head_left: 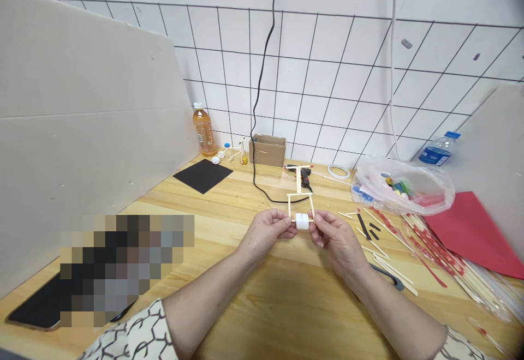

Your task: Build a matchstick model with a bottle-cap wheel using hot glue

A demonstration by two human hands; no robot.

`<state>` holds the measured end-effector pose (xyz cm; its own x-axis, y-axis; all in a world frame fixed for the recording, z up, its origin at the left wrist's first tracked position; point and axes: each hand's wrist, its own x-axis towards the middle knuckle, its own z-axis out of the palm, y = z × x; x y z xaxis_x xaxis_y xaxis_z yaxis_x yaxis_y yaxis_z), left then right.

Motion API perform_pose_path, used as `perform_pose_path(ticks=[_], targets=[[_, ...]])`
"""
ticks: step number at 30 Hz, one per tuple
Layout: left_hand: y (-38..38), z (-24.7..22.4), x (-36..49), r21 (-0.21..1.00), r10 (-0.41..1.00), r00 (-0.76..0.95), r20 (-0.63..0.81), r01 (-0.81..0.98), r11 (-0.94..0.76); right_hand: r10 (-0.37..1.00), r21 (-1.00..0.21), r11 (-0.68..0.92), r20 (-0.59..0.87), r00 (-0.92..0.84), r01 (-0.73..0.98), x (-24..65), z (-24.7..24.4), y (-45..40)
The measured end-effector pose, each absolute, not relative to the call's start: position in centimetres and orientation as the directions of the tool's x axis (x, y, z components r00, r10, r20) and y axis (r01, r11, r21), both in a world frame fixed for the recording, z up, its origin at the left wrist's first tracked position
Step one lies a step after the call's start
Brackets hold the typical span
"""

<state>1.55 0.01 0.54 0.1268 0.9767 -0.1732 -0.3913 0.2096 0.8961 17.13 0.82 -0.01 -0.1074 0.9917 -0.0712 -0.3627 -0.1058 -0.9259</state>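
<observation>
In the head view, the left hand (266,234) and right hand (339,243) pinch the near corners of a stick frame (299,181) over the table (262,308), a white piece (302,221) between them, so uneven squeezing could break those corners loose, though their bonding is too small to judge.

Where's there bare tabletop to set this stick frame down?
Bare tabletop lies between your forearms, and between the black sheet and your left hand. Right of your right hand it's crowded: loose sticks, packaged sticks, the plastic bag and the red sheet.
</observation>
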Motion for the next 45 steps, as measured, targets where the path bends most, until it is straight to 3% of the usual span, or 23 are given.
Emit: perform_pose_path(ticks=[45], targets=[[-0.04,0.21,1.70,0.888,0.969,0.157,-0.193,-0.391,0.240,0.984,-0.979,-0.049,-0.014,-0.175,-0.199,16.44,-0.26,0.57]])
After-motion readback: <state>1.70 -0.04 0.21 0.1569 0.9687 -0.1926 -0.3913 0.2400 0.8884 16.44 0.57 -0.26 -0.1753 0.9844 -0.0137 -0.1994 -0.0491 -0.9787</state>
